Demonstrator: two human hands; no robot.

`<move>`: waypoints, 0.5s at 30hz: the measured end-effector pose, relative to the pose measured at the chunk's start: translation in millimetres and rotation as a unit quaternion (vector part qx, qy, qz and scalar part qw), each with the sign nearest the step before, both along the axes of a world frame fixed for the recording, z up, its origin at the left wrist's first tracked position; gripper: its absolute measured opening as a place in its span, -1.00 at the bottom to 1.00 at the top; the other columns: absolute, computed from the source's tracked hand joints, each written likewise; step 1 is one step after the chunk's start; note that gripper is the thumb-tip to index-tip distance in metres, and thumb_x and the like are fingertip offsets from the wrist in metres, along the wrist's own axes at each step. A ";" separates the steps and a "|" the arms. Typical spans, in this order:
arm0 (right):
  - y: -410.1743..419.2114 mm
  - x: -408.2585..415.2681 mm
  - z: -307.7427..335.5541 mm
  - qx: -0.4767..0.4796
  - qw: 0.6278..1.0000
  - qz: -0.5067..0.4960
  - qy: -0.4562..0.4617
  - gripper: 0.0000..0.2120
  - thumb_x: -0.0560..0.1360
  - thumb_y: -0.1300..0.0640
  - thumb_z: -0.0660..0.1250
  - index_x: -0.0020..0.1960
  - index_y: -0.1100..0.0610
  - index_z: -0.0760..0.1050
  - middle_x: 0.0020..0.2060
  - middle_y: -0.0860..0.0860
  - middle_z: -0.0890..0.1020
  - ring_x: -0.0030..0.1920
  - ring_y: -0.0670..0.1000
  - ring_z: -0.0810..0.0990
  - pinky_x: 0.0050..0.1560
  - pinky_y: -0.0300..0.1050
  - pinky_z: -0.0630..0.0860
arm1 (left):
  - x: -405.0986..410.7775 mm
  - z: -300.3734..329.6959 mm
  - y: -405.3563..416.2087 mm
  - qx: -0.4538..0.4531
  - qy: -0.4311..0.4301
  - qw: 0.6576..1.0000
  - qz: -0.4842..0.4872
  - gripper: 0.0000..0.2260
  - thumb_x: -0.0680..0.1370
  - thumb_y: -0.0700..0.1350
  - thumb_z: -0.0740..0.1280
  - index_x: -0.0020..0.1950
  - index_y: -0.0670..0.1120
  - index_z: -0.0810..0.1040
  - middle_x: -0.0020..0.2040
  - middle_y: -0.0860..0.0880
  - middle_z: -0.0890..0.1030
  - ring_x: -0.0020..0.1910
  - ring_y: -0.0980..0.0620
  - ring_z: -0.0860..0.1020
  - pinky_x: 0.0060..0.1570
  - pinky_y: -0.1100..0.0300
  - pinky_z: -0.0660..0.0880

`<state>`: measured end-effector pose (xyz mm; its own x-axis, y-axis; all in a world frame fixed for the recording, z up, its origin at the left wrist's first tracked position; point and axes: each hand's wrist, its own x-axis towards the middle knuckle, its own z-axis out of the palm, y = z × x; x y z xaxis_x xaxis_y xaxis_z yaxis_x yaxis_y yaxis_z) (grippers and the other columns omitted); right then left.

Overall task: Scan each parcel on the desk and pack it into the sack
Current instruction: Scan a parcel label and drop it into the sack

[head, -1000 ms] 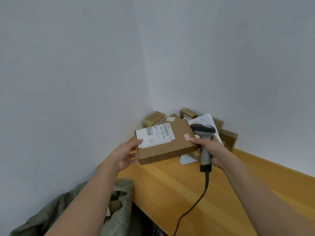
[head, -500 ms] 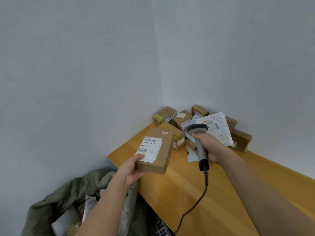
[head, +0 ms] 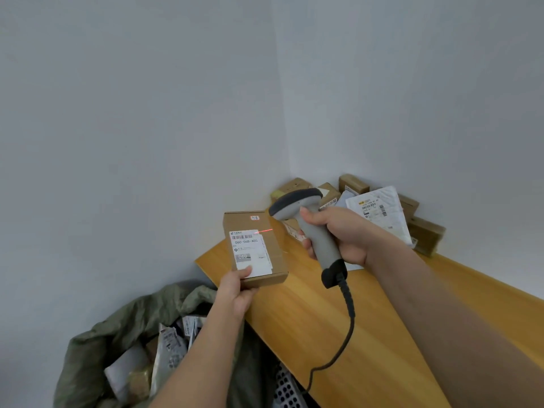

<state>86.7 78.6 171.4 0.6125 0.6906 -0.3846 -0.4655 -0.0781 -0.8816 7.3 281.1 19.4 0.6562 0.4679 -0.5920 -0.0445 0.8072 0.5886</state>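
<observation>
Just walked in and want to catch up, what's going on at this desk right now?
A person is scanning a parcel. The left hand holds a small cardboard box label up over the desk edge, while the right hand aims a corded scanner at it; a red scan line falls near the label's top. More parcels wait in the corner, and the green sack below already holds several.

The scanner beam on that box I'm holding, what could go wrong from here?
The red line falls on the label's upper right edge and bare cardboard, so the scan may miss the barcode. The left hand pinches only the near end of the box, held out past the desk edge, so it could tip and drop. The scanner cable trails over the desk edge and might snag.
</observation>
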 end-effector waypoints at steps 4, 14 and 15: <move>-4.5 -3.1 6.6 0.021 1.000 -0.003 0.014 -0.77 0.59 0.07 0.32 0.06 0.24 0.43 -0.26 0.09 0.50 -0.35 0.01 0.51 -0.30 -0.10 0.50 | 2.9 -5.7 3.0 0.002 0.011 1.000 0.018 -0.59 0.56 -0.45 0.18 0.38 -0.18 0.38 0.33 -0.22 0.50 0.31 -0.27 0.45 0.32 -0.19 0.39; -10.8 -6.4 25.1 0.033 0.999 -0.001 0.043 -0.74 0.57 0.07 0.34 0.10 0.25 0.42 -0.25 0.11 0.50 -0.37 0.00 0.49 -0.30 -0.13 0.48 | 13.0 -17.1 18.3 0.004 0.037 0.998 0.055 -0.56 0.52 -0.47 0.23 0.37 -0.18 0.38 0.29 -0.22 0.53 0.25 -0.28 0.50 0.19 -0.25 0.46; -10.3 -6.8 26.6 0.033 0.999 -0.001 0.042 -0.73 0.57 0.07 0.34 0.10 0.25 0.42 -0.25 0.10 0.50 -0.37 0.00 0.49 -0.31 -0.13 0.48 | 13.0 -18.0 21.1 0.006 0.042 0.997 0.058 -0.53 0.52 -0.48 0.23 0.40 -0.17 0.36 0.30 -0.22 0.52 0.26 -0.28 0.49 0.18 -0.25 0.46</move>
